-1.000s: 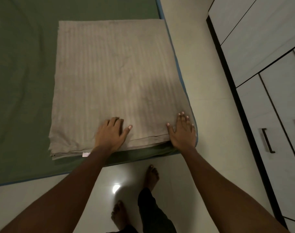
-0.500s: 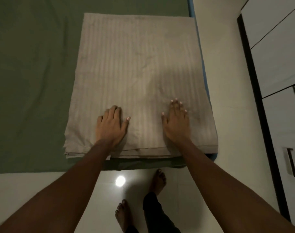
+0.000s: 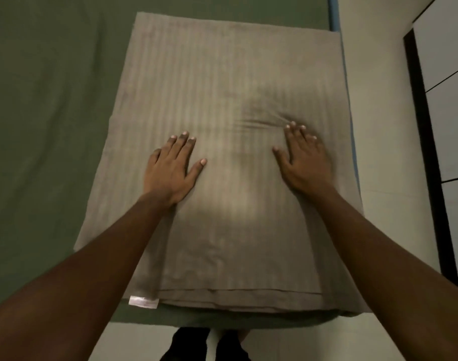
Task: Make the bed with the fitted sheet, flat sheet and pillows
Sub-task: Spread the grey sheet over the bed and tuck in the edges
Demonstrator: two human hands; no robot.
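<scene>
The bed in front of you is covered by a green sheet (image 3: 45, 113), which lies flat with a few soft creases. A strip of blue edge (image 3: 333, 14) shows along the bed's right side at the top. On the green sheet, at the near right corner of the bed, lies the folded sheet (image 3: 222, 74): taupe, faintly striped, stacked in several layers whose edges show along the near side. Its right side runs along the bed's right edge.

To the right you have pale floor (image 3: 379, 126), and past it a white wardrobe (image 3: 446, 48) with a dark frame.

Both your arms reach out over the folded sheet. Your left hand (image 3: 170, 170) lies palm down on it, left of the middle, fingers straight and close together, thumb spread out to the side. Your right hand (image 3: 306, 162) lies palm down nearer the right edge, fingers straight and slightly fanned, thumb out. Neither hand pinches any cloth.

Just beyond your right fingertips the top layer is bunched into a small wrinkle (image 3: 261, 122). A small white tag (image 3: 143, 301) sticks out at the sheet's near left corner, beside your left forearm.
</scene>
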